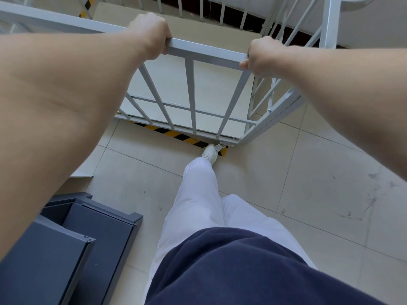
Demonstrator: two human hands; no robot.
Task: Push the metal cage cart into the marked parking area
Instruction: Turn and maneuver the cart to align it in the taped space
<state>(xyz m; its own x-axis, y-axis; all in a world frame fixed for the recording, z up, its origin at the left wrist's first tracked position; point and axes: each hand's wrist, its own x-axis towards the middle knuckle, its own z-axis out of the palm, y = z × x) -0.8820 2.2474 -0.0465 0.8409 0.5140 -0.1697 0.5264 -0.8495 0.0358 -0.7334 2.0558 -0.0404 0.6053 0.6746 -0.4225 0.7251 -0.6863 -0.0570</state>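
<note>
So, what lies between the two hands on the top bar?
Only bare top bar, in the head view; left hand and right hand grip it.

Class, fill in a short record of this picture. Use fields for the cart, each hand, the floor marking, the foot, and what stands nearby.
cart: white metal cage cart, a flat pale board inside
left hand: left hand grips the top rail
right hand: right hand grips the same rail near its right corner
floor marking: yellow and black striped tape, partly under the cart's near edge
foot: white shoe at the cart's near right corner, by the tape's end
nearby: dark grey cabinet on the tiled floor, lower left
</note>
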